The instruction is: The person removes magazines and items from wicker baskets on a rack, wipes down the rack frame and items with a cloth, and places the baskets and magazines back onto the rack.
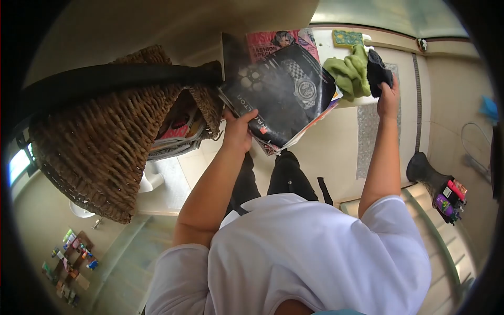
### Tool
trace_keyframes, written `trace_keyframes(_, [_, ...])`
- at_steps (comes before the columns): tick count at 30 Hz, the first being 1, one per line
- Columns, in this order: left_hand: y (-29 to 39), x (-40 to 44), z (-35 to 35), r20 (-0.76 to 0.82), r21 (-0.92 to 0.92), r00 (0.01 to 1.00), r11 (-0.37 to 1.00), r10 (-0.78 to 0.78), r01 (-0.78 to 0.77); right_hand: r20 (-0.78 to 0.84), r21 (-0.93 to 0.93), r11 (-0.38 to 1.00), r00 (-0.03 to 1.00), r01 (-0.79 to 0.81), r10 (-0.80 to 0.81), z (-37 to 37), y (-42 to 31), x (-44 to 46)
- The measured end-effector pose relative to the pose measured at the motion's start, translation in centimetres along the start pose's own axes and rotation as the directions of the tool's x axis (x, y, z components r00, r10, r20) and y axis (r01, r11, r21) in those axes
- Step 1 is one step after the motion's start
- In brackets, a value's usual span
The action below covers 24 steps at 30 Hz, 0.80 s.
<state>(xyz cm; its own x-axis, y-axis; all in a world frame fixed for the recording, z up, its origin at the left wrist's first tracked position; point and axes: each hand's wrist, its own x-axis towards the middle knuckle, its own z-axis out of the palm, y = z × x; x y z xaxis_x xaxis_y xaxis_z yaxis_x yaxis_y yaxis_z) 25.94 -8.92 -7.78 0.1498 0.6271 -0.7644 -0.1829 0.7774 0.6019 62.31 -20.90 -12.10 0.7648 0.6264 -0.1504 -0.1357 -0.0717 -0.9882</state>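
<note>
My left hand grips the near left corner of a stack of magazines, its thumb lying on top. The uppermost is a black magazine with a wristwatch on its cover. Behind it, a pink magazine partly shows. My right hand is closed on a black cloth out to the right. Beside that cloth, a crumpled green cloth lies on a white surface. A yellow and teal sponge sits just behind it.
A wicker basket stands at the left, with more magazines inside. Small bottles and tubes crowd a shelf at lower left. Toiletries hang near a dark holder on the right. A glass panel borders the far side.
</note>
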Motion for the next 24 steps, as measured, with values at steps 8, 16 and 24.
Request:
trace_keyframes(8, [0.4, 0.4, 0.0, 0.061, 0.011, 0.997, 0.999, -0.043, 0.042, 0.622, -0.237, 0.952, 0.783, 0.193, -0.004, 15.3, -2.4, -10.3])
trace_keyframes(16, [-0.2, 0.1, -0.3, 0.059, -0.019, 0.998, 1.000, 0.011, -0.010, 0.399, -0.818, 0.339, 0.883, 0.465, -0.248, 14.8, 3.0, -5.6])
trace_keyframes(24, [0.1, 1.7, -0.9, 0.013, 0.011, 1.000, 1.000, 0.022, -0.022, 0.534, -0.529, 0.677, 0.821, 0.512, -0.203, 18.7, -2.2, -19.8])
